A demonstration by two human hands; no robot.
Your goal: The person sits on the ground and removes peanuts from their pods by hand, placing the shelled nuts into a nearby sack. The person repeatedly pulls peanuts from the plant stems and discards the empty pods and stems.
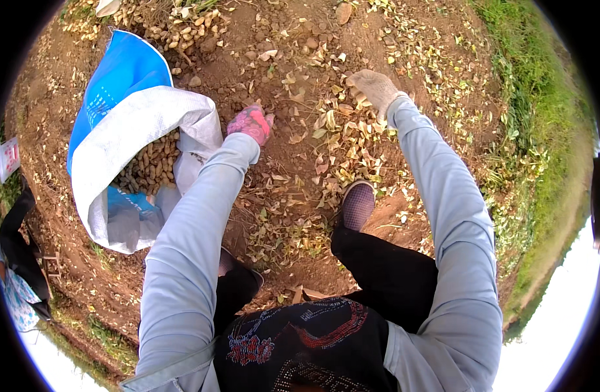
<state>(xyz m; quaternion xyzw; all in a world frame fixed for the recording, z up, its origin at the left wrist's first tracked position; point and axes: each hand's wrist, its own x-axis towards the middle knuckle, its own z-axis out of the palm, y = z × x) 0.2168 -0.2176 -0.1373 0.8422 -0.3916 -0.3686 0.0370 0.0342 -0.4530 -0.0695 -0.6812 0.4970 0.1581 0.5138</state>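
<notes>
My left hand (251, 124), in a pink patterned glove, is closed low over the brown soil just right of the sack. Its curled fingers hide whatever they may hold. My right hand (374, 90), in a beige glove, reaches farther out over dry yellow leaves (333, 121). The fingers of that hand are stretched out and slightly bent, and nothing shows in them. Left of my left hand stands a blue and white woven sack (133, 121) with its rim rolled outward. Unshelled peanuts (156, 160) lie inside it.
More peanuts (195, 29) are heaped on the soil beyond the sack. Green grass (535, 85) borders the ground on the right. My shoe (358, 206) rests among leaves below my right hand. Another person's dark-clothed leg (16, 242) shows at the far left.
</notes>
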